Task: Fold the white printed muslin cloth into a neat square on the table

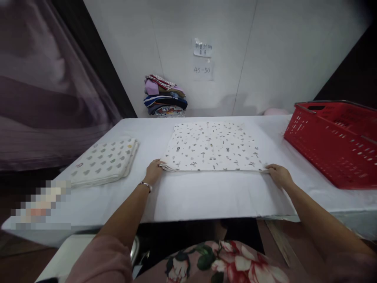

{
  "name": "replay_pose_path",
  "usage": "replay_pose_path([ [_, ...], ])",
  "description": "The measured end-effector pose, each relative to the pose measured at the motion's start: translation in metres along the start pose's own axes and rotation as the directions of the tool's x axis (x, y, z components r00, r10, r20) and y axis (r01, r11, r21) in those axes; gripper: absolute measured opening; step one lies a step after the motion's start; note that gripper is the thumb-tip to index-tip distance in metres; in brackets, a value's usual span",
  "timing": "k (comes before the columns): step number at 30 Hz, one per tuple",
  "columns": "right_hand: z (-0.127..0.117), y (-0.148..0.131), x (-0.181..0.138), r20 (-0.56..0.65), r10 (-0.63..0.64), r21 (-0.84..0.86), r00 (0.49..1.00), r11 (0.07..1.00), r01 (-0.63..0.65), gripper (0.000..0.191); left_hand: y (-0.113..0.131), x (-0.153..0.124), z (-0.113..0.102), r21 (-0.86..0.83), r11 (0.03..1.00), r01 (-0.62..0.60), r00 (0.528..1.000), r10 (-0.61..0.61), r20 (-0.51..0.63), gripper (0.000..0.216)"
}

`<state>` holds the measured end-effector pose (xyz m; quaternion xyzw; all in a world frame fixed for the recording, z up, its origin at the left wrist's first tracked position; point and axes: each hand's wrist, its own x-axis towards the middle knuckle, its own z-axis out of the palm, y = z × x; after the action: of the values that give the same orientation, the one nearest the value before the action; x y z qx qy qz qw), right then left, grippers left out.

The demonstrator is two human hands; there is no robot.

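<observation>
A white cloth [212,147] with small dark prints of palms and leaves lies folded flat in the middle of the table. My left hand [153,171] pinches its near left corner, where several folded layers show at the edge. At the near right corner, my right hand [279,175] grips the same cloth between thumb and fingers. The near edge runs straight between both hands. Left of my left hand rests a folded white cloth [106,159] with grey-green motifs, apart from the one I hold.
The table [206,200] has a white cover. A red plastic basket [332,145] stands at the right. Behind the table's far edge is a pile of folded fabrics [165,96] against the wall. Paper notes [202,70] hang there. A purplish curtain [44,86] hangs at the left.
</observation>
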<state>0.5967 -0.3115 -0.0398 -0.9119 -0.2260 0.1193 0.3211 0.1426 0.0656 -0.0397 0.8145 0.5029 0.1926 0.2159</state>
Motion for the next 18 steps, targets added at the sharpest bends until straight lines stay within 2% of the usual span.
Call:
replay_pose_path([
  [2,0.002,0.002,-0.006,-0.025,-0.101,-0.122,0.995,0.988,0.098,0.021,0.0,-0.01,-0.001,0.014,1.0,-0.016,1.0,0.017,-0.018,0.034],
  [4,0.007,0.004,-0.015,-0.056,-0.242,-0.267,0.969,0.939,0.219,0.025,0.001,-0.023,-0.004,0.059,0.997,-0.044,0.998,0.045,-0.031,0.04],
  [6,0.014,0.004,-0.025,-0.107,-0.379,-0.381,0.919,0.87,0.314,0.027,0.006,-0.038,-0.006,0.134,0.986,-0.1,0.993,0.109,-0.056,0.047],
  [8,0.026,0.002,-0.035,-0.13,-0.518,-0.448,0.845,0.791,0.416,0.03,0.015,-0.052,-0.003,0.21,0.958,-0.194,0.973,0.215,-0.082,0.05],
  [11,0.049,-0.011,-0.045,-0.052,-0.684,-0.434,0.727,0.671,0.601,0.04,0.039,-0.065,0.011,0.249,0.895,-0.37,0.917,0.396,-0.059,0.04],
  [13,0.064,-0.026,-0.049,-0.002,-0.747,-0.381,0.665,0.616,0.69,0.039,0.059,-0.068,0.024,0.237,0.861,-0.451,0.884,0.467,-0.013,0.031],
  [18,0.088,-0.065,-0.05,0.036,-0.812,-0.318,0.583,0.544,0.777,0.03,0.105,-0.061,0.053,0.202,0.813,-0.546,0.837,0.541,0.082,0.024],
])
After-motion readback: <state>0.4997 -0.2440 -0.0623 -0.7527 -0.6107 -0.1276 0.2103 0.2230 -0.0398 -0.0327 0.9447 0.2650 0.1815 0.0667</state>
